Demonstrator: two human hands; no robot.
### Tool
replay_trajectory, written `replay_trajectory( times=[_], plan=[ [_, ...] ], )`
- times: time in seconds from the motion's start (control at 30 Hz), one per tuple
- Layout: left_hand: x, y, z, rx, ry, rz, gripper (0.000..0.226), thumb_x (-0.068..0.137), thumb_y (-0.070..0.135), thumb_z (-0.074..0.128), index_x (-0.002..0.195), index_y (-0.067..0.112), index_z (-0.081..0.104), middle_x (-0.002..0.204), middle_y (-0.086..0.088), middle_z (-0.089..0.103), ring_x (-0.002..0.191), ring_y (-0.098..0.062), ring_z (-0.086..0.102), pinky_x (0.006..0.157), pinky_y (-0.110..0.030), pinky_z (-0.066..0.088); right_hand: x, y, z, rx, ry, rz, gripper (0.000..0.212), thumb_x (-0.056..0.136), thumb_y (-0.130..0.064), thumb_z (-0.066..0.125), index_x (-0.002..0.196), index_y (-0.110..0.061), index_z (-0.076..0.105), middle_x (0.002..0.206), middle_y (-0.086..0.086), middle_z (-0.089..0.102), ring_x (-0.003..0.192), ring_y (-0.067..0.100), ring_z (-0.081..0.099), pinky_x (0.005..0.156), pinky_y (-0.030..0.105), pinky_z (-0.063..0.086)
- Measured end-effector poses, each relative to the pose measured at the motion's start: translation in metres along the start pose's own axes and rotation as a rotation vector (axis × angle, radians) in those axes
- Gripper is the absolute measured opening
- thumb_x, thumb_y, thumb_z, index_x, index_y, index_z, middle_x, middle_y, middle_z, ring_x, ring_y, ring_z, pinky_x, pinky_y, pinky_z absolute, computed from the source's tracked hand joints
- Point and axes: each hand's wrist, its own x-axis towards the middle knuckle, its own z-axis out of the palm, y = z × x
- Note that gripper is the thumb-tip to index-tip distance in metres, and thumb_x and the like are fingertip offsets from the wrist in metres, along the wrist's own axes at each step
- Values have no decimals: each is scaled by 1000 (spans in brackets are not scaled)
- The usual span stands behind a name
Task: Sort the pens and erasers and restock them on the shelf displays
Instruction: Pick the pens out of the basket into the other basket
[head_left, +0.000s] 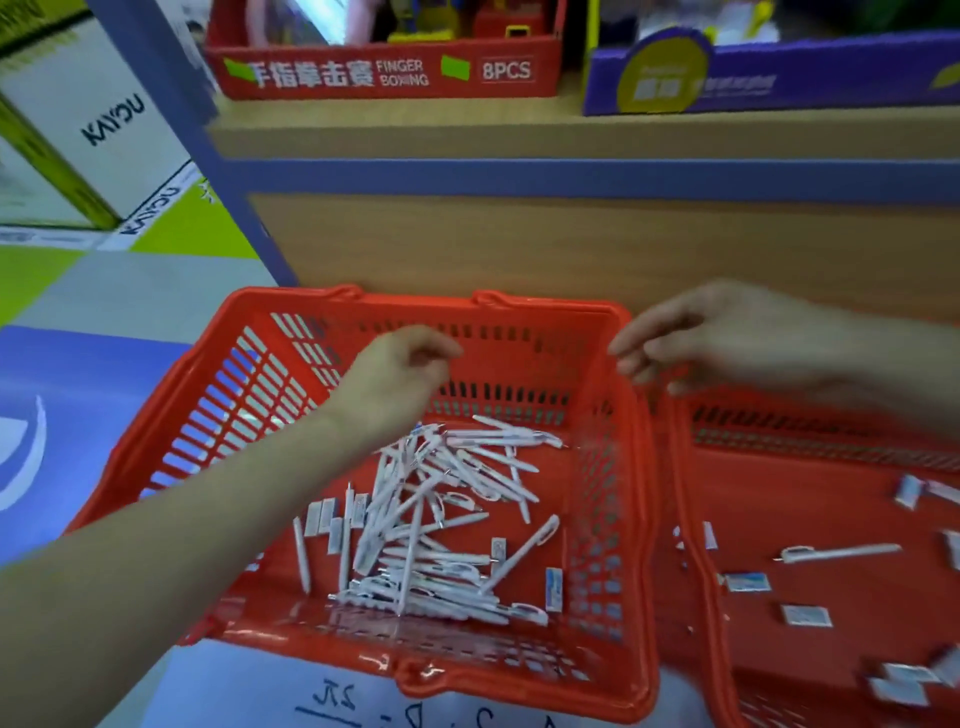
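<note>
A heap of white pens (441, 525) lies in the left red basket (249, 374), with a few small white erasers (324, 519) mixed in. The right red basket (670, 519) holds scattered erasers (805, 616) and one white pen (841, 552). My left hand (400, 374) hovers above the pens in the left basket, fingers hanging loosely curled, with nothing visible in them. My right hand (701, 338) is blurred above the rims where the two baskets meet, fingers relaxed and empty.
A wooden shelf unit (571, 249) with a blue strip stands right behind the baskets. On it sit a red "Finger Boxing" display box (384, 73) and a purple display box (779, 78). White cartons (93, 124) stand on the floor at left.
</note>
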Motion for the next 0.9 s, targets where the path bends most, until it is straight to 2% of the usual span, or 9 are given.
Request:
replay_trajectory(
  times=[0.1, 0.23, 0.33, 0.4, 0.47, 0.6, 0.77, 0.83, 0.9],
  plan=[
    [6, 70, 16, 23, -124, 198, 27, 86, -1, 52, 86, 21, 66, 60, 18, 55, 43, 8, 45, 48, -6, 31, -40, 20, -48, -31, 127, 5, 15, 88, -4, 60, 92, -15, 70, 92, 13, 73, 65, 12, 64, 59, 23, 49],
    [7, 144, 66, 147, -319, 418, 27, 82, 1, 53, 83, 23, 68, 74, 10, 65, 66, 1, 57, 65, -15, 44, -86, 78, -93, -117, 309, 107, 17, 87, 5, 59, 88, -10, 67, 72, 7, 69, 51, 1, 59, 50, 11, 44],
    [1, 179, 117, 382, -485, 565, 23, 81, 7, 53, 85, 25, 68, 82, 10, 65, 78, -8, 56, 70, -18, 39, -106, 150, -109, -315, 334, 170, 26, 81, 13, 58, 80, -11, 66, 67, 8, 65, 44, -6, 51, 50, 9, 41],
    [-3, 187, 145, 506, -520, 662, 22, 80, 11, 52, 88, 25, 68, 87, 9, 67, 84, -10, 58, 76, -21, 42, -109, 199, -109, -483, 282, 186, 27, 76, 11, 59, 76, -15, 67, 74, 5, 66, 56, -6, 56, 62, 15, 47],
    [-5, 180, 161, 590, -537, 736, 22, 79, 14, 50, 89, 26, 66, 92, 8, 68, 91, -14, 61, 82, -29, 47, -106, 242, -100, -659, 187, 216, 20, 77, 0, 61, 79, -18, 70, 84, -1, 68, 82, 11, 64, 76, 25, 46],
    [-12, 139, 162, 732, -523, 769, 25, 78, 21, 43, 90, 27, 64, 93, 8, 64, 92, -17, 59, 81, -30, 48, -93, 284, -61, -940, -45, 256, 48, 87, -11, 51, 134, -21, 48, 134, 6, 53, 122, 24, 50, 102, 28, 35],
    [-22, 124, 160, 854, -512, 847, 25, 75, 24, 41, 86, 25, 63, 85, 4, 65, 80, -22, 60, 72, -35, 53, -77, 287, -42, -1278, -124, 159, 36, 93, -12, 43, 128, -20, 51, 130, 4, 55, 119, 26, 52, 91, 34, 45],
    [-26, 126, 167, 809, -503, 863, 24, 81, 27, 45, 96, 25, 63, 94, 3, 64, 90, -22, 59, 80, -36, 50, -69, 270, -42, -919, -67, 196, 25, 94, -15, 50, 117, -9, 57, 117, 13, 62, 106, 29, 59, 84, 34, 45],
    [-25, 130, 166, 648, -444, 786, 24, 87, 31, 51, 108, 24, 61, 102, 2, 63, 95, -19, 59, 85, -31, 46, -68, 231, -40, -162, -23, 208, 16, 93, -9, 55, 105, 1, 57, 95, 20, 64, 83, 25, 60, 72, 37, 48]
  ],
)
